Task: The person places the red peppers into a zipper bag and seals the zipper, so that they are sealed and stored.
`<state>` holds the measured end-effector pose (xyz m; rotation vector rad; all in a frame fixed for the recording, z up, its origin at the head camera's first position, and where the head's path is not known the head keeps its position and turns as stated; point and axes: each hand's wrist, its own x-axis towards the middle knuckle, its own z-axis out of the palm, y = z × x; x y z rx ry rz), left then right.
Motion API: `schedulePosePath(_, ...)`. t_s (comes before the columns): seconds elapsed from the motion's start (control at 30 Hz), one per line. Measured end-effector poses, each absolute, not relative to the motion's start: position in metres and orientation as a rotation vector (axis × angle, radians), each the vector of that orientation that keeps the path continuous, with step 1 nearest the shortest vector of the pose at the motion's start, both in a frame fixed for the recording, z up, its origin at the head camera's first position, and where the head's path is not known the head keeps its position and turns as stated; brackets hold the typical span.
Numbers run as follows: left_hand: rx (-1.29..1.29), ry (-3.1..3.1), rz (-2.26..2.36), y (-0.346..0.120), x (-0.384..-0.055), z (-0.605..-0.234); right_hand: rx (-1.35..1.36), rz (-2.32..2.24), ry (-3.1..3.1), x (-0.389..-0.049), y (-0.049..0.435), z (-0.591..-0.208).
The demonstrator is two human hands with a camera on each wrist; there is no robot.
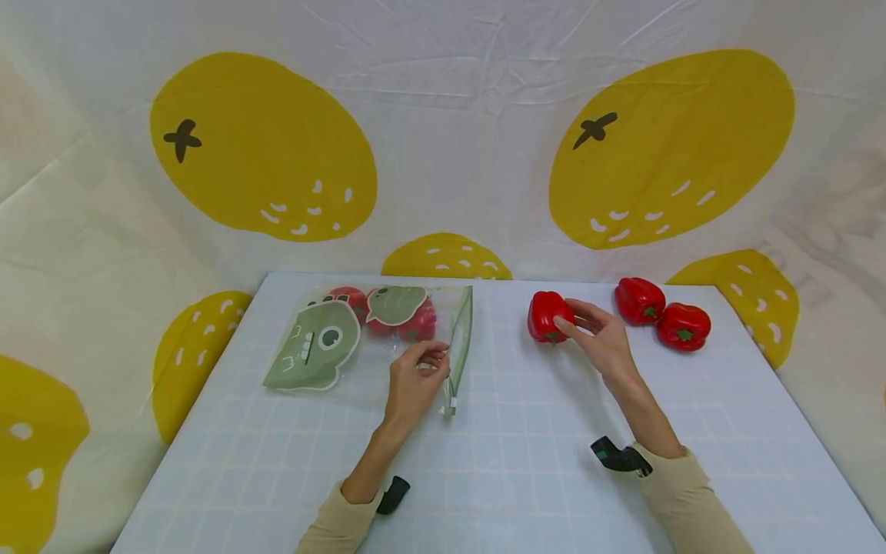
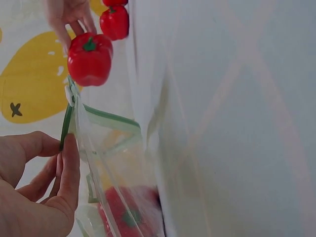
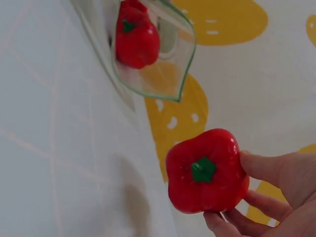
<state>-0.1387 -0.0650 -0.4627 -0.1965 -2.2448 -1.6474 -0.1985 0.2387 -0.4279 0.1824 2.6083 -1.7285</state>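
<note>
A red bell pepper (image 1: pixel 547 317) with a green stem is held in my right hand (image 1: pixel 601 338), thumb on one side and fingers on the other. In the right wrist view the pepper (image 3: pixel 205 173) hangs clear of the table. My left hand (image 1: pixel 418 385) pinches the green-edged rim of a clear zip bag (image 1: pixel 374 381) between thumb and fingers. The bag's mouth (image 2: pixel 111 117) gapes open in both wrist views, facing the held pepper. Red peppers (image 3: pixel 138 42) lie inside the bag, partly hidden behind its green cartoon print (image 1: pixel 321 346).
Two more red bell peppers, one farther back (image 1: pixel 638 300) and one nearer (image 1: pixel 684 327), sit together at the back right of the white table (image 1: pixel 526 477). Behind the table hangs a pale cloth (image 1: pixel 457 154) with large yellow fruit shapes.
</note>
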Motion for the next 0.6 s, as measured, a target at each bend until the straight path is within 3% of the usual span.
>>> schedulePosePath(0.6, -0.172, -2.241, -1.654, -0.065, -0.136, -0.461, 0.027, -1.831, 2.413, -0.205, 0.195, -0.431)
